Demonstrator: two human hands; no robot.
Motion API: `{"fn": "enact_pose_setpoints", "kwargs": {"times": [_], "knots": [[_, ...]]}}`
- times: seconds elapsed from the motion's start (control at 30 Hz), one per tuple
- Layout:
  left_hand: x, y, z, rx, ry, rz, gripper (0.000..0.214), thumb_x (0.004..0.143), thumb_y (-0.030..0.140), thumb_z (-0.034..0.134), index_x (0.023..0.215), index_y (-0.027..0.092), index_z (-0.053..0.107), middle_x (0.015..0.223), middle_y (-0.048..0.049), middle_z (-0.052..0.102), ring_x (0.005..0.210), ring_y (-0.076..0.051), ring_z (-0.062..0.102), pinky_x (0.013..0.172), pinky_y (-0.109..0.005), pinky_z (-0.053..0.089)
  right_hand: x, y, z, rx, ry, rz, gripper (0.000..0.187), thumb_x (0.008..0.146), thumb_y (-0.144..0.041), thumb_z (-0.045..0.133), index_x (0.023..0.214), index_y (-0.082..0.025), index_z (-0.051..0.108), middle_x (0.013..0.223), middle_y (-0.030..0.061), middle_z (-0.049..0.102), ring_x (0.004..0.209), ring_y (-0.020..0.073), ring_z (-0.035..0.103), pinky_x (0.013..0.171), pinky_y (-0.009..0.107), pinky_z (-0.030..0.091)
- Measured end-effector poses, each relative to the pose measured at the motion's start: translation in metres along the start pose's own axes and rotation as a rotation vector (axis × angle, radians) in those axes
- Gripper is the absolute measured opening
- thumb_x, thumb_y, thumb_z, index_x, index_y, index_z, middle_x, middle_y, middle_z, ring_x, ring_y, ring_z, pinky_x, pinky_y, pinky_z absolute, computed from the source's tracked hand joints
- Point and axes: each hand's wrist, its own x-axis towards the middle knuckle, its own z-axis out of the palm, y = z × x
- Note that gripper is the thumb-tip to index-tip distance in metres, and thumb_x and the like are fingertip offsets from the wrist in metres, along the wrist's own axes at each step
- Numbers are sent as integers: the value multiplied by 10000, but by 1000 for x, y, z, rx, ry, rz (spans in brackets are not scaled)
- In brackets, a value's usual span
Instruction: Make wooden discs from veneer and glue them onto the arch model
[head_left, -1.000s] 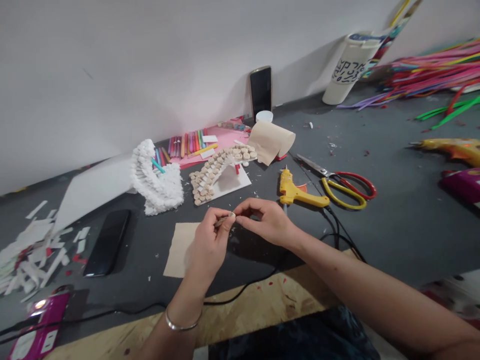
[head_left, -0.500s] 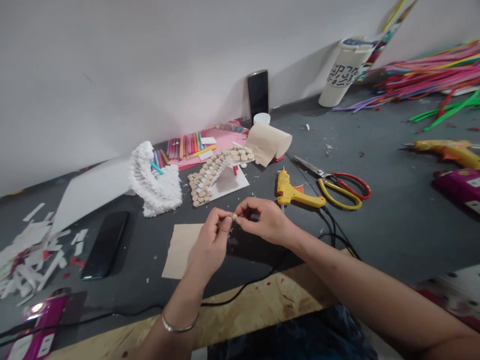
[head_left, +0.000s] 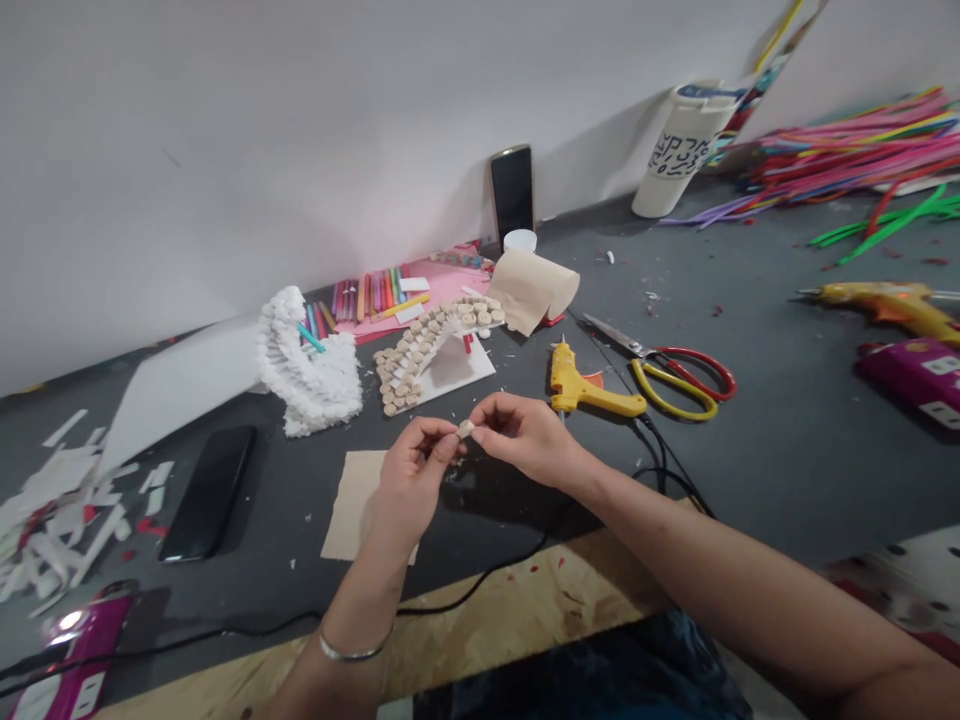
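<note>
A small beige paper piece (head_left: 466,429) is pinched between the fingertips of both hands. My left hand (head_left: 411,478) grips its left side with thumb and forefinger closed. My right hand (head_left: 529,440) pinches its right end, the other fingers curled. Just beyond the hands stands a small arched model (head_left: 435,345) on a white base, covered with round beige pieces much like the held one. Partly under my left hand lies a beige paper sheet (head_left: 351,505). A yellow glue gun (head_left: 589,388) rests right of the model, above my right wrist.
Red-and-yellow-handled scissors (head_left: 667,372) lie beyond the glue gun. A white textured model (head_left: 311,370), a black phone (head_left: 208,492) and paper scraps (head_left: 67,520) are on the left. At the back stand an upright phone (head_left: 513,195) and a tumbler (head_left: 679,150). A black cable (head_left: 480,592) crosses the front.
My fingertips have drawn slightly apart, and more of the beige paper piece shows between them. The left hand has shifted a little left. The view has moved slightly.
</note>
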Motion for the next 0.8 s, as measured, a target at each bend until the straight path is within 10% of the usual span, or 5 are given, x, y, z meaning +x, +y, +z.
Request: {"fn": "enact_pose_setpoints", "kwargs": {"times": [0.57,0.8], "knots": [[-3,6,-6,-4,-211,31,274,846,364,657,1049,185,697,666,14,617,582,-89,544,558,-202,448,3,3,-3,541,-344,350,255,710,-356,757,754,-138,632,658,-8,624,563,71,511,563,216,364],[-2,3,-3,33,-82,21,211,849,364,657,938,175,689,652,18,628,553,-76,536,541,-187,442,3,0,0,458,-225,273,290,747,-409,757,773,-144,640,688,-7,634,596,76,508,596,225,378]]}}
